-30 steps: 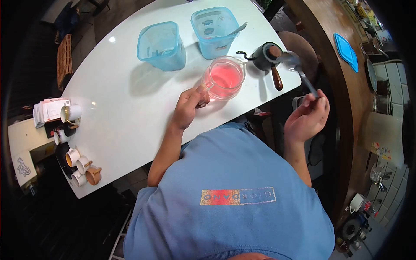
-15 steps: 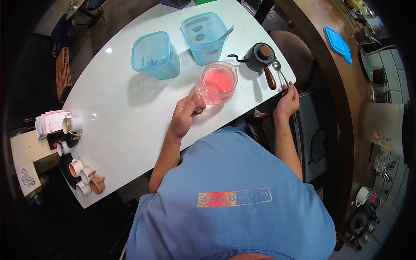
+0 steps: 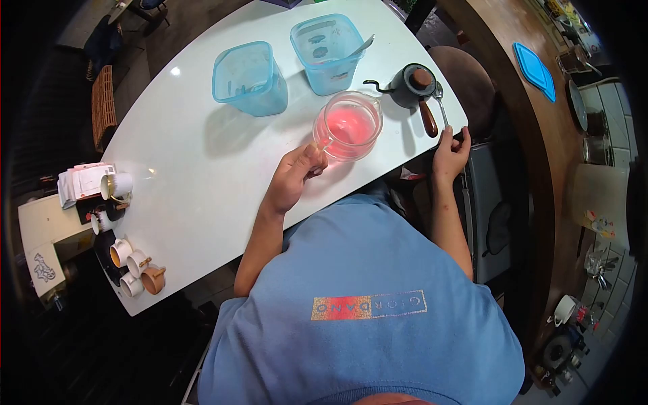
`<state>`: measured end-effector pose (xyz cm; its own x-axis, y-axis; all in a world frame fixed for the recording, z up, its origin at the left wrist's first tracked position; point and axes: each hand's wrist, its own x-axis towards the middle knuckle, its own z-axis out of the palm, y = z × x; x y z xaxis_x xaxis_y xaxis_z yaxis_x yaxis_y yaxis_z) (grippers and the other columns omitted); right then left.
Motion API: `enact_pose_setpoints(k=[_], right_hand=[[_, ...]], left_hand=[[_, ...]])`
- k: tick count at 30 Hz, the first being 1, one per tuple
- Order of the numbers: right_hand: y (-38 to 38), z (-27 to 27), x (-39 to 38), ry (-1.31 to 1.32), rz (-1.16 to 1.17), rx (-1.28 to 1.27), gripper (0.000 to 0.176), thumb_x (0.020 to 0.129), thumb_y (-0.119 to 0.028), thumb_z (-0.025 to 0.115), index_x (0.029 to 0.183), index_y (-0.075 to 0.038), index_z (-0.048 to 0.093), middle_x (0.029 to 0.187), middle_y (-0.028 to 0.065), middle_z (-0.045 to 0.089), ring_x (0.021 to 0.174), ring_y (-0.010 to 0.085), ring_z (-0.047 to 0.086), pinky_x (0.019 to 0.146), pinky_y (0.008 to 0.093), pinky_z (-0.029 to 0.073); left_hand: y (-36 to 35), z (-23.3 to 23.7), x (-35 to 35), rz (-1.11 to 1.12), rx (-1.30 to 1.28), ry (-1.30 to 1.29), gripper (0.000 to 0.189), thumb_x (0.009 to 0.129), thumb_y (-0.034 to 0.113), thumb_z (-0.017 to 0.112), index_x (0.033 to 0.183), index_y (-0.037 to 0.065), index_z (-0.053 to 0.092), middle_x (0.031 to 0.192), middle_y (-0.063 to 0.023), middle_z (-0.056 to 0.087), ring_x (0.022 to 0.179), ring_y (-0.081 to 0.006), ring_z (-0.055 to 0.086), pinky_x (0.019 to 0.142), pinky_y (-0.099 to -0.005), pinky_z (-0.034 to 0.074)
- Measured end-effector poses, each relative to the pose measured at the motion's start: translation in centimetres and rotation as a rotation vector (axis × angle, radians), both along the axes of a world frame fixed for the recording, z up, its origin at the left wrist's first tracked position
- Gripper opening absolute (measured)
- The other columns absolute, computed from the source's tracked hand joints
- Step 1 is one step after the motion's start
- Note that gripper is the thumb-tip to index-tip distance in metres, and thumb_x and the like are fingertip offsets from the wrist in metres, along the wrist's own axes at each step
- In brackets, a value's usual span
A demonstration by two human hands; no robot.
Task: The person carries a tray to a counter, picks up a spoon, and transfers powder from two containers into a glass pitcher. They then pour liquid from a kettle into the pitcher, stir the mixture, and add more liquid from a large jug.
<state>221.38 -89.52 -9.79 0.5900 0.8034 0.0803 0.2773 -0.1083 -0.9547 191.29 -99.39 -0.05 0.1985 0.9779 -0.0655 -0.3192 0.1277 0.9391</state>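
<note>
My left hand (image 3: 297, 174) is closed around the handle of a clear glass pitcher (image 3: 365, 145), which stands on the white table with pink liquid inside. At the table's right edge, my right hand (image 3: 451, 158) has its fingers apart, with one fingertip at the handle end of a metal spoon (image 3: 442, 106). That spoon lies beside a dark gooseneck kettle (image 3: 409, 88) with a wooden handle and knob. Behind the pitcher is a blue translucent container (image 3: 330, 77) with a utensil handle sticking out. A second blue container (image 3: 260, 101) is to its left.
The white table (image 3: 196, 182) has a curved far edge. Several cups (image 3: 138, 262) and a stack of papers (image 3: 91, 181) sit at its left end. A blue lid (image 3: 534, 71) lies on the wooden counter (image 3: 516, 121) at right, with a stool (image 3: 466, 74) between.
My right hand's fingers have spread from their pinch on the spoon handle. The liquid in the pitcher looks swirled. The view has shifted slightly; my left hand keeps its hold.
</note>
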Motion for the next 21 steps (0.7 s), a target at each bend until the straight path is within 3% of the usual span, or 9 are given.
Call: enact_pose_setpoints(k=[3, 5, 7, 8, 11, 14, 16, 21], right_hand=[[0.0, 2.2, 0.7, -0.034, -0.198, -0.076, 0.059, 0.086, -0.028, 0.064, 0.131, 0.003, 0.040, 0.072, 0.0023, 0.053, 0.067, 0.0053, 0.047, 0.066, 0.0209, 0.040], [-0.8, 4.7, 0.3, 0.043, -0.249, -0.037, 0.052, 0.090, -0.025, 0.058, 0.130, 0.003, 0.039, 0.078, 0.0022, 0.053, 0.074, 0.0060, 0.049, 0.072, 0.0199, 0.040], [-2.1, 7.3, -0.3, 0.134, 0.035, 0.268, 0.040, 0.093, -0.018, 0.053, 0.128, 0.000, 0.043, 0.087, 0.0012, 0.053, 0.079, 0.0067, 0.049, 0.073, 0.0193, 0.040], [-3.0, 9.8, -1.4, 0.139, 0.204, 0.277, 0.033, 0.094, -0.011, 0.049, 0.125, -0.002, 0.046, 0.092, -0.0002, 0.052, 0.081, 0.0064, 0.048, 0.074, 0.0187, 0.039], [-4.3, 13.1, -2.8, 0.059, 0.656, 0.356, 0.045, 0.093, -0.011, 0.050, 0.136, -0.004, 0.038, 0.111, 0.0073, 0.052, 0.092, 0.0101, 0.051, 0.076, 0.0217, 0.042], [-5.0, 14.5, -3.3, 0.167, 0.734, 0.256, 0.057, 0.092, -0.017, 0.055, 0.142, -0.005, 0.028, 0.124, 0.0124, 0.048, 0.104, 0.0161, 0.053, 0.079, 0.0251, 0.043], [-5.2, 15.0, -3.2, 0.525, 0.856, 0.195, 0.069, 0.090, -0.024, 0.059, 0.144, -0.004, 0.021, 0.133, 0.0157, 0.042, 0.115, 0.0214, 0.050, 0.087, 0.0307, 0.044], [-5.1, 14.5, -1.6, 0.557, 0.816, 0.333, 0.075, 0.086, -0.024, 0.064, 0.142, -0.001, 0.020, 0.139, 0.0187, 0.035, 0.121, 0.0251, 0.047, 0.101, 0.0384, 0.039]], left_hand=[[0.4, 0.4, 0.2, -0.033, -0.001, -0.006, 0.039, 0.099, 0.036, 0.036, 0.074, 0.006, 0.041, 0.072, -0.0019, 0.040, 0.067, -0.0123, 0.032, 0.064, -0.0256, 0.030], [0.9, 0.9, 0.4, -0.061, -0.004, -0.005, 0.038, 0.099, 0.035, 0.036, 0.074, 0.006, 0.039, 0.073, -0.0049, 0.041, 0.068, -0.0144, 0.033, 0.065, -0.0276, 0.029], [1.4, 1.5, 0.7, -0.134, 0.032, -0.029, 0.039, 0.100, 0.036, 0.034, 0.074, 0.007, 0.039, 0.072, -0.0040, 0.039, 0.068, -0.0146, 0.033, 0.065, -0.0277, 0.029], [1.7, 1.8, 0.9, -0.159, 0.030, -0.029, 0.039, 0.100, 0.036, 0.034, 0.074, 0.007, 0.039, 0.072, -0.0040, 0.039, 0.068, -0.0146, 0.033, 0.065, -0.0277, 0.029], [2.9, 2.8, 2.0, -0.271, 0.048, -0.033, 0.039, 0.100, 0.035, 0.032, 0.074, 0.007, 0.038, 0.072, -0.0030, 0.037, 0.069, -0.0150, 0.034, 0.064, -0.0279, 0.029], [3.9, 4.2, 3.5, -0.321, 0.029, -0.099, 0.041, 0.098, 0.040, 0.038, 0.078, 0.006, 0.047, 0.077, -0.0012, 0.044, 0.068, -0.0097, 0.035, 0.063, -0.0230, 0.032], [4.8, 4.6, 4.4, -0.369, 0.042, -0.115, 0.041, 0.098, 0.040, 0.038, 0.078, 0.006, 0.047, 0.078, -0.0011, 0.045, 0.068, -0.0096, 0.035, 0.064, -0.0226, 0.032], [6.5, 6.2, 7.1, -0.446, 0.051, -0.084, 0.039, 0.099, 0.038, 0.036, 0.081, 0.004, 0.045, 0.076, -0.0021, 0.039, 0.070, -0.0129, 0.036, 0.064, -0.0261, 0.031]])
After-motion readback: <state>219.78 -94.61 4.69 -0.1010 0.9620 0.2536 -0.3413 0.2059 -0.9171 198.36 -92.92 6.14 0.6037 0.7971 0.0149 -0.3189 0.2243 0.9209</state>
